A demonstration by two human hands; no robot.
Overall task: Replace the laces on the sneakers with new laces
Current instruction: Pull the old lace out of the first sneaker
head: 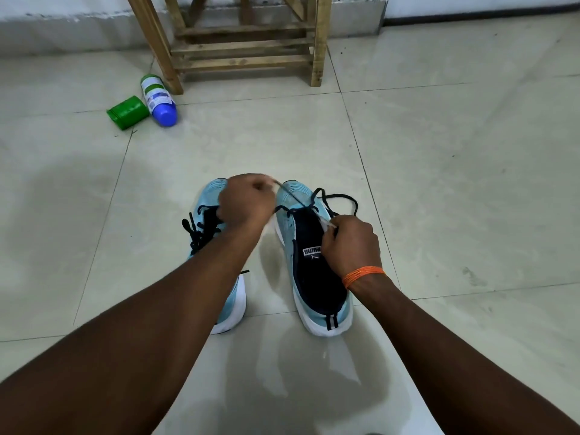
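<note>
Two light blue sneakers with white soles stand side by side on the floor, toes away from me. The left sneaker keeps its dark lace, and my forearm covers much of it. The right sneaker shows its dark tongue, with a loose dark lace lying over its front. My left hand is closed above the toes on one end of a pale lace. That lace runs taut across the right sneaker to my right hand, which pinches its other end beside the eyelets.
A wooden stool frame stands at the back against the wall. A green tin and a white bottle with a blue cap lie on the pale floor tiles at the left rear.
</note>
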